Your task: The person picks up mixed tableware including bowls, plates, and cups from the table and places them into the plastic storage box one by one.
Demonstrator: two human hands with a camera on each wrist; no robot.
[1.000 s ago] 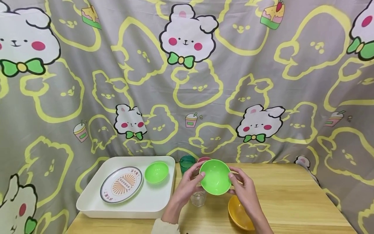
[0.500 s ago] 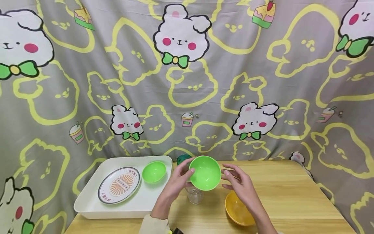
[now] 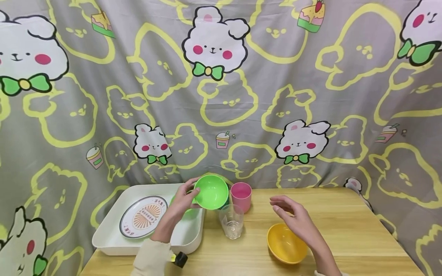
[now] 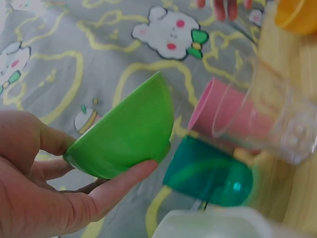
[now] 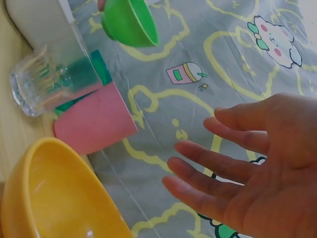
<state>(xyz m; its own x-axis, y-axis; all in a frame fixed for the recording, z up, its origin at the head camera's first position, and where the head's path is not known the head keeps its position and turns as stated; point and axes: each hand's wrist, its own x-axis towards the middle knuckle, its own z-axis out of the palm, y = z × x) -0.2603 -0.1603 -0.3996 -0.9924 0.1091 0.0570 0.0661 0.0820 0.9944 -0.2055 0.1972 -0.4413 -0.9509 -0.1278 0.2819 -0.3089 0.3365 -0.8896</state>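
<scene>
My left hand point(image 3: 184, 199) pinches the left rim of a bright green bowl point(image 3: 212, 191), thumb inside and fingers beneath. In the left wrist view the green bowl point(image 4: 129, 131) hangs tilted in the air, beside a teal cup point(image 4: 208, 171). Behind the hand, a second green bowl point(image 3: 189, 214) sits partly hidden in the white tray point(image 3: 114, 251), next to a white plate point(image 3: 145, 216) with an orange sunburst print. My right hand point(image 3: 293, 216) hovers with fingers loosely extended and holds nothing. Just below it an orange bowl point(image 3: 284, 245) stands on the table.
A clear glass point(image 3: 232, 226) and a pink cup point(image 3: 241, 195) stand mid-table, between the tray and the orange bowl. The wooden table point(image 3: 362, 237) extends to the right. A patterned grey curtain point(image 3: 241, 96) hangs close behind its back edge.
The green bowl, held in both hands at first, is let go by my right hand. My left hand has carried it leftward towards the tray, uncovering the pink cup and clear glass.
</scene>
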